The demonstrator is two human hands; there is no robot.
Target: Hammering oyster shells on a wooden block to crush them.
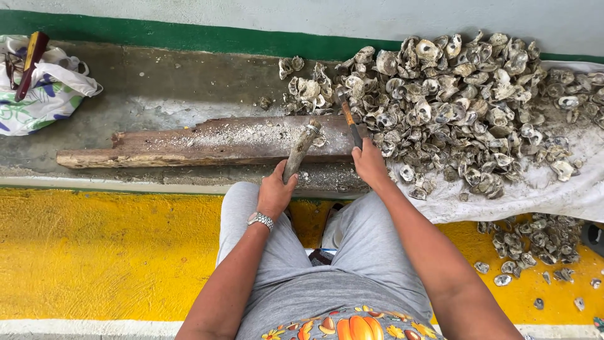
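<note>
My left hand (275, 192), with a metal watch on the wrist, grips a long grey stick-like tool (301, 148) whose tip rests on a worn wooden plank (189, 143) dusted with shell grit. My right hand (370, 165) holds a knife with an orange handle (350, 119), its blade pointing into the edge of a big pile of oyster shells (459, 101). Both hands sit just above my knees in grey shorts.
The plank lies on a grey concrete ledge below a green-striped wall. The pile rests on white sheeting (566, 189) at right. More shells (535, 245) lie scattered on the yellow floor (94, 252). A patterned bag (44, 88) with a red-handled tool sits far left.
</note>
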